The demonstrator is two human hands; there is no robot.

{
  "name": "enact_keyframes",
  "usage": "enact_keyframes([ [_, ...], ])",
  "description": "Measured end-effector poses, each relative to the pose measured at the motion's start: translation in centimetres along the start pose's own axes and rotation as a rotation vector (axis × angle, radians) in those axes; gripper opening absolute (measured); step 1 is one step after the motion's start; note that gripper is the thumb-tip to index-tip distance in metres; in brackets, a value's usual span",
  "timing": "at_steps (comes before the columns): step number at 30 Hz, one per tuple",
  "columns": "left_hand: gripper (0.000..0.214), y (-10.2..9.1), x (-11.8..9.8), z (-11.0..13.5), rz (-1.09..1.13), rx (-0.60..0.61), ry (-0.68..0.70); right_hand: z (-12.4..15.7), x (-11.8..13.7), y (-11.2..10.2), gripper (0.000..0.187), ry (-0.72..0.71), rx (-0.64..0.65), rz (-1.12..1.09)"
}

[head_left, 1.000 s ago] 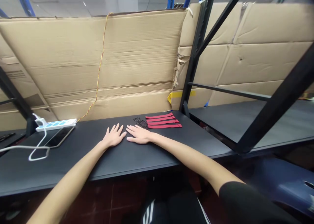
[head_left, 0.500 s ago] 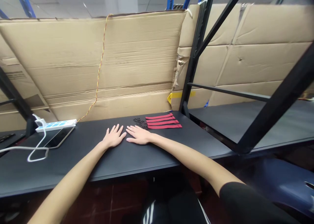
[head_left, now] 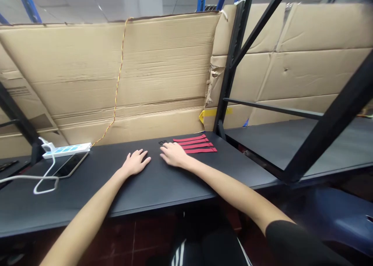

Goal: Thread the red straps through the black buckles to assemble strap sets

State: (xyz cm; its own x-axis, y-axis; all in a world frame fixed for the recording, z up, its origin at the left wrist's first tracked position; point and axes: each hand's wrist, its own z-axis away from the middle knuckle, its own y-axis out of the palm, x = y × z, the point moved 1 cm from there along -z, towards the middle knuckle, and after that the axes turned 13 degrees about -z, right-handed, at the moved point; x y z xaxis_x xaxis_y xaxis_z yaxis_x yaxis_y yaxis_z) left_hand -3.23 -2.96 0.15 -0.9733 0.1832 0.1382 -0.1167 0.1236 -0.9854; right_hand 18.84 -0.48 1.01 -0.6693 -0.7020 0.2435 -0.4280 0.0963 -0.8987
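On the black tabletop (head_left: 140, 192), my left hand (head_left: 135, 162) lies palm down with its fingers spread, holding nothing. My right hand (head_left: 174, 155) is also palm down, over the left ends of several red straps (head_left: 194, 140) laid side by side. Its fingers are slightly bent and apart, and I see nothing held in them. Small black looped pieces (head_left: 162, 142) show just beyond its fingertips. The hand covers most of these pieces, and whether it touches them cannot be made out.
To the left lie a white power strip (head_left: 70, 150) with a white cable (head_left: 48, 176) and a phone-like dark device (head_left: 70, 165). A cardboard wall (head_left: 163, 75) with a twisted yellow-red cord (head_left: 117, 83) rises behind. Black metal posts (head_left: 230, 72) stand at the right.
My right hand has moved right, away from the left hand, onto the black pieces and strap ends, its fingers now more bent. My left hand has stayed nearly in place.
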Motion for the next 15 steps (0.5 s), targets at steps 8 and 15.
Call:
enact_keyframes([
  [8,0.055,-0.8,-1.3,0.3,-0.012,-0.239,0.135,0.4,-5.7,-3.4,0.025,0.409,0.031,-0.026],
  [15,0.047,-1.3,-3.1,0.9,0.024,-0.305,0.305,-0.2,-4.0,-0.5,0.022,0.225,0.04,-0.398],
])
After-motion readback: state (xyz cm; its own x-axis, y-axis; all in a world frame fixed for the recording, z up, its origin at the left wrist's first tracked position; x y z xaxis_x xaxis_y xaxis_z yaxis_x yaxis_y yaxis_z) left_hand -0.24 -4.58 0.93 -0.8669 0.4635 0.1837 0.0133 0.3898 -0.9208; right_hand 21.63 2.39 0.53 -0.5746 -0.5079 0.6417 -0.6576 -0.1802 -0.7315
